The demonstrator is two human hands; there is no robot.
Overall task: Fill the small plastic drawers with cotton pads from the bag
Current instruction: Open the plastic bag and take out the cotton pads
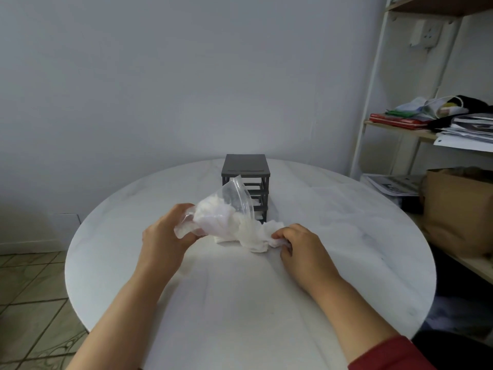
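a clear plastic bag (234, 201) stuffed with white cotton pads (250, 231) sits low over the middle of the round white bench (346, 236), just in front of the small dark drawer unit (246, 169). our left hand (166, 233) is clenched around the bag's crumpled bottom end; our right hand (296, 243) is curled tight on a wad of cotton spilling out of the bag onto the bench. we cannot separate single pads in the white mass, and the right hand's fingertips are buried in it. the bag covers much of the drawer unit's front, so we cannot tell which drawers are in place or what they hold; only dark frame rails and pale gaps show. the bench's near edge is cut off by the frame, as is a red sleeve (386, 356) at the lower right. behind stands a plain pale wall (160, 76); tiled floor (26, 303) shows at left, and a shelf (400, 129) piled with papers at right, above a brown paper bag (458, 209).
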